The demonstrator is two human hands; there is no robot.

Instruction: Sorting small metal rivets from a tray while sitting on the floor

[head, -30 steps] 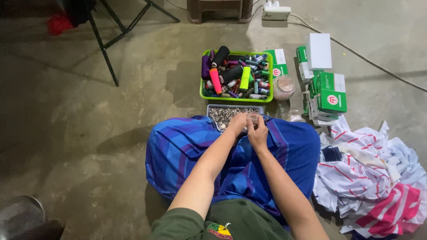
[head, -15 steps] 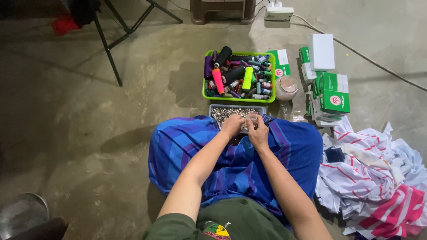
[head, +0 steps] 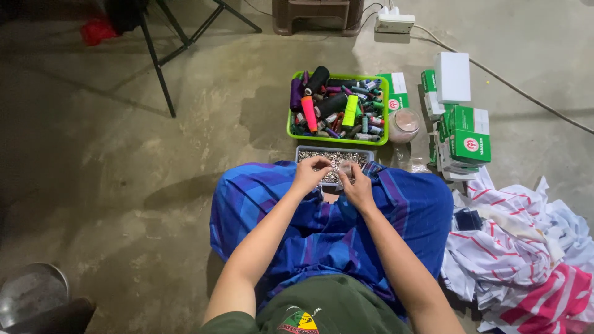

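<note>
My left hand (head: 311,173) and right hand (head: 356,185) pinch small pieces over the grey rectangular tray of tiny silver metal parts (head: 366,153), near the green plastic basket of thread spools (head: 338,140).

A dark olive-green shirt (head: 322,309) is worn, short-sleeved, so that both forearms are left bare. A small printed emblem (head: 298,321) in yellow, red and green is seen on the shirt's chest. The legs are covered by a wrapped cloth (head: 309,229) of bright blue, crossed by darker blue and purple stripes. No rings, watch or gloves are seen on the left hand (head: 309,173) or the right hand (head: 357,185).
</note>
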